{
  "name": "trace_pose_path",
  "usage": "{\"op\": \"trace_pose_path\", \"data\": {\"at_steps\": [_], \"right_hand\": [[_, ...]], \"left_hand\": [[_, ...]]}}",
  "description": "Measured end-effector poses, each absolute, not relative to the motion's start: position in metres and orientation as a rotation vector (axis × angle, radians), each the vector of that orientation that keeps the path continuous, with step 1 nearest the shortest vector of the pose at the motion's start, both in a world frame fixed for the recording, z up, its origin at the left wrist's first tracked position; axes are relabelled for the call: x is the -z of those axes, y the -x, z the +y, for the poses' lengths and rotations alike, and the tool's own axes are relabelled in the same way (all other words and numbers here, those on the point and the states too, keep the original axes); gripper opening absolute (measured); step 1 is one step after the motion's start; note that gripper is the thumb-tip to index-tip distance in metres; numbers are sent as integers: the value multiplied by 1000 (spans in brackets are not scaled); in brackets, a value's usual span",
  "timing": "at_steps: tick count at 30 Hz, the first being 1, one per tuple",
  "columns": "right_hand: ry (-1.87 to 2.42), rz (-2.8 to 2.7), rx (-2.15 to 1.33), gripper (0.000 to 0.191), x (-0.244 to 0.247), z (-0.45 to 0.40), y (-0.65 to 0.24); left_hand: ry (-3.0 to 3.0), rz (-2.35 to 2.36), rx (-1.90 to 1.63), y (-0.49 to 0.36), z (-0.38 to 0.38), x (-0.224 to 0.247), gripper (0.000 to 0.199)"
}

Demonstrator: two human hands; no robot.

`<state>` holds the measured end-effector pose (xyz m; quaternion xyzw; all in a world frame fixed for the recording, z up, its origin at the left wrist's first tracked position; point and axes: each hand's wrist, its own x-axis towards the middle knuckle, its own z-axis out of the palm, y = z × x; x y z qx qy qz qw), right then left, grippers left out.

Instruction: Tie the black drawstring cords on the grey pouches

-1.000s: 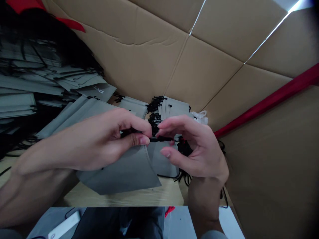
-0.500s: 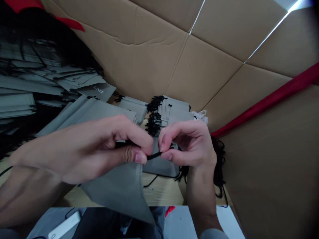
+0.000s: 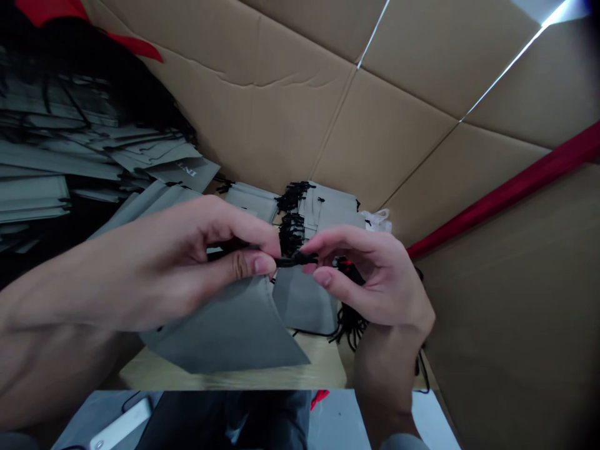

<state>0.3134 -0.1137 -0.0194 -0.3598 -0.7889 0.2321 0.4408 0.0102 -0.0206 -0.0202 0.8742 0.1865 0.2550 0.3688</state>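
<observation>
My left hand [image 3: 187, 262] pinches a black cord [image 3: 293, 260] between thumb and forefinger, at the top corner of a grey fabric pouch [image 3: 229, 331] that hangs below it. The cord's knotted end sticks out to the right of the fingertips. Around that end, my right hand [image 3: 375, 275] has its thumb and fingers apart, with the fingertips close to the cord; whether they touch it is hard to tell.
Grey pouches with black cords [image 3: 330, 206] lie in stacks behind the hands. A large pile of pouches [image 3: 32, 162] rises at the left. Cardboard walls [image 3: 281, 119] stand behind and at the right, crossed by a red strip [image 3: 506, 190].
My right thumb and fingers have parted from their pinch on the cord, where a knotted end now shows. Both hands have risen slightly, and the hanging pouch has swung up with them.
</observation>
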Motion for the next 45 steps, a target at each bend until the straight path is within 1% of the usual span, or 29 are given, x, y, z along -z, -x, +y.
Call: {"op": "trace_pose_path", "data": {"at_steps": [2,4,6,10,15,20,23,25,26,27,30,31,36,38,40,42,43,45], "right_hand": [[955,-1970,-498,12,19,-114,-310],[994,-1969,-441,6,19,-115,-308],[1029,-1966,-377,7,19,-118,-307],[1083,-1928,-242,11,16,-124,-302],[1146,-1894,-130,16,13,-126,-294],[1175,-1836,-26,21,13,-127,-293],[1127,-1862,-178,25,16,-123,-296],[990,-1891,-412,38,19,-119,-298],[911,-1898,-519,41,21,-117,-298],[847,-1904,-594,39,23,-114,-298],[759,-1866,-671,18,26,-107,-296],[735,-1843,-689,16,26,-105,-296],[571,-1769,-812,25,36,-93,-298],[491,-1755,-863,29,42,-87,-298],[406,-1755,-913,31,46,-82,-299],[409,-1754,-920,30,45,-82,-299],[463,-1748,-898,29,42,-85,-299],[639,-1732,-812,23,33,-94,-300]], "left_hand": [[-2217,492,-589,-14,-20,16,25],[-2205,478,-590,-19,-20,11,32],[-2213,434,-604,-22,-20,9,36],[-2257,431,-636,-27,-18,10,32],[-2293,400,-672,-29,-17,8,34],[-2324,383,-651,-28,-17,12,26],[-2322,390,-665,-32,-20,13,26],[-2337,371,-648,-37,-23,11,29],[-2340,364,-640,-40,-24,10,30],[-2338,359,-631,-42,-25,9,32],[-2296,357,-609,-42,-27,9,33],[-2278,356,-618,-40,-27,10,32],[-2232,282,-611,-27,-30,18,24],[-2223,155,-665,-24,-31,20,18],[-2216,63,-798,-23,-32,19,21],[-2263,71,-793,-24,-31,15,18],[-2297,101,-736,-26,-31,13,18],[-2363,217,-614,-30,-30,8,31]]}}
